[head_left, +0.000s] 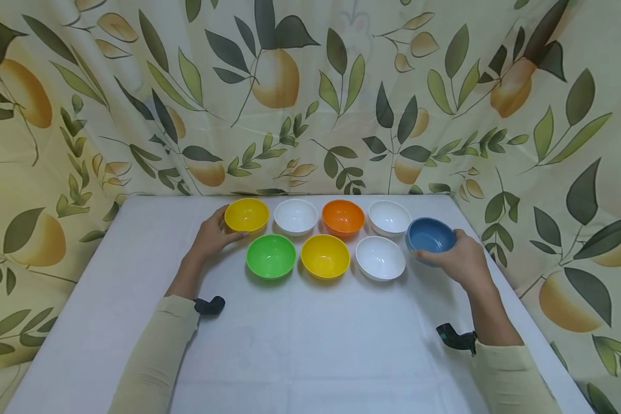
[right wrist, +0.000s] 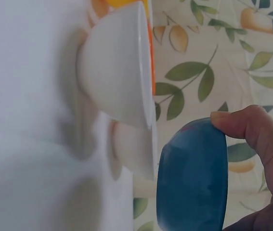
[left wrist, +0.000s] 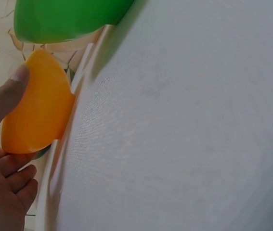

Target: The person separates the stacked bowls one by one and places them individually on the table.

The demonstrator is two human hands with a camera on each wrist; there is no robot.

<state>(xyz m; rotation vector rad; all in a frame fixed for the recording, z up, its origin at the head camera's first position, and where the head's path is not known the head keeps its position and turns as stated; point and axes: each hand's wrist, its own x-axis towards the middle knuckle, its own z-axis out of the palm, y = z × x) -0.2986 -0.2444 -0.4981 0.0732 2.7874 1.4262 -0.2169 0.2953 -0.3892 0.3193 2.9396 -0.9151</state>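
Note:
At the back left of the table, my left hand [head_left: 210, 234] holds a yellow bowl [head_left: 246, 215] by its side. In the left wrist view its thumb lies against the yellow bowl [left wrist: 39, 103], with the fingers on the opposite side. On the right, my right hand [head_left: 463, 259] grips a blue bowl [head_left: 431, 236] by the rim. The right wrist view shows this blue bowl [right wrist: 192, 175] lifted off the table, the thumb at its edge. A green bowl [head_left: 271, 256] stands nearest the left hand, and a white bowl [head_left: 380, 258] is just left of the blue one.
Along the back row stand a white bowl [head_left: 295, 217], an orange bowl [head_left: 343, 218] and another white bowl [head_left: 389, 218]. A second yellow bowl [head_left: 325, 256] is in the front row. A white cloth covers the table [head_left: 300, 345]; a patterned curtain [head_left: 310, 132] hangs behind it.

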